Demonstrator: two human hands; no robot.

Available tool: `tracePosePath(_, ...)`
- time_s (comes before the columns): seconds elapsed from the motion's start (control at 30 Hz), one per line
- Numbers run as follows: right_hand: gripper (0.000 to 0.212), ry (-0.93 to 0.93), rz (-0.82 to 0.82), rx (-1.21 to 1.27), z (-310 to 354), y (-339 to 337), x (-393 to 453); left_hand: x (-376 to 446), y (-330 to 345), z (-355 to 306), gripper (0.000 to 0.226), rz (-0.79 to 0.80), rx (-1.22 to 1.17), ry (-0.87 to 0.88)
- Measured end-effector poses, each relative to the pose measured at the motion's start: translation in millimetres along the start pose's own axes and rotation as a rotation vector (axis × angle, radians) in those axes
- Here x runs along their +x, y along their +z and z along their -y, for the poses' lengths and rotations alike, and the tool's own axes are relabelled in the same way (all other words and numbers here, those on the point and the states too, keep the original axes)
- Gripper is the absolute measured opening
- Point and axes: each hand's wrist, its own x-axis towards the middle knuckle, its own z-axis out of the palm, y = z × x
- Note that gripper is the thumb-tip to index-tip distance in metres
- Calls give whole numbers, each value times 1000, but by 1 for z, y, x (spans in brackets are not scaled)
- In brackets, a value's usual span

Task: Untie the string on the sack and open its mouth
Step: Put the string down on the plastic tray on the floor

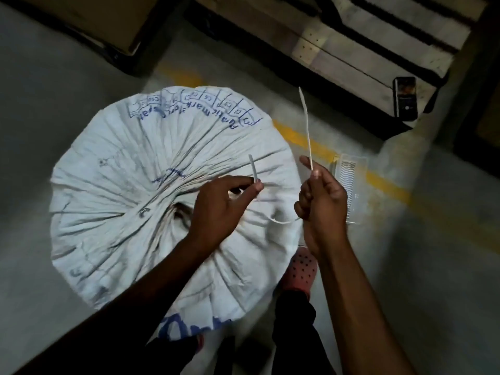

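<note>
A white woven sack [113,169] with blue print stands on the floor, seen from above, its top gathered in pleats toward a puckered mouth [180,212]. A thin white string [307,125] runs from the mouth out to both hands. My left hand [219,209] hovers over the mouth and pinches a short string end between thumb and forefinger. My right hand [322,204] is just off the sack's right edge, pinching the long end, which sticks up and away. A slack loop of string hangs between the sack and my right hand.
A wooden pallet [359,58] lies at the back right with a phone [405,97] on it. A cardboard box [89,25] is at the back left. A yellow floor line [319,147] runs diagonally, a clear plastic tray [347,180] beside it. My pink shoe [301,269] is by the sack.
</note>
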Motion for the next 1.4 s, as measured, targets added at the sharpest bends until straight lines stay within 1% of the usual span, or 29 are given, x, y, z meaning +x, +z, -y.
tracePosePath(0.03, 32, -23, -28, -13, 2, -10, 5, 9, 13, -8, 21, 24, -65, -22)
tracePosePath(0.1, 28, -96, -82, -96, 7, -36, 16, 26, 43, -19, 23, 40, -135, -87)
tracePosePath(0.2, 14, -251, -195, -383, 11, -90, 37, 45, 104, -40, 16, 87, -232, -193)
tracePosePath(0.23, 13, -274, -240, -479, 9, -106, 45, 49, 125, -42, 14, 90, -254, -215)
tracePosePath(0.33, 16, -279, -397, -697, -8, -189, 89, 67, 223, -47, 19, 104, -261, -228)
tracePosePath(0.43, 14, -262, -472, -824, -39, -261, 136, 87, 309, -31, 22, 128, -205, -216)
tracePosePath(0.53, 12, -254, -489, -933, -77, -316, 182, 110, 388, -2, 18, 162, -143, -231)
tracePosePath(0.63, 14, -217, -419, -1069, -123, -353, 224, 129, 449, 37, 15, 156, -34, -222)
tracePosePath(0.7, 14, -210, -358, -1141, -153, -367, 248, 138, 478, 58, 13, 185, 47, -193)
tracePosePath(0.83, 13, -221, -276, -1213, -195, -379, 274, 145, 511, 92, 14, 222, 232, -167)
tracePosePath(0.9, 14, -228, -256, -1248, -212, -383, 281, 147, 522, 107, 17, 184, 309, -129)
tracePosePath(1.0, 17, -249, -205, -1353, -227, -383, 288, 146, 535, 114, 17, 138, 418, -59)
tracePosePath(1.07, 17, -209, -207, -1460, -230, -379, 292, 148, 538, 118, 15, 112, 420, -75)
tracePosePath(1.13, 15, -161, -232, -1508, -235, -379, 291, 148, 539, 125, 15, 110, 404, -79)
tracePosePath(1.2, 19, -126, -253, -1455, -238, -381, 286, 141, 538, 132, 18, 128, 416, -44)
tracePosePath(1.27, 19, -155, -218, -1393, -236, -384, 279, 134, 535, 137, 20, 132, 414, -23)
tracePosePath(1.33, 20, -177, -158, -1406, -227, -388, 274, 128, 527, 133, 20, 139, 367, -23)
tracePosePath(1.4, 24, -150, -166, -1403, -214, -390, 270, 124, 514, 122, 25, 141, 309, -29)
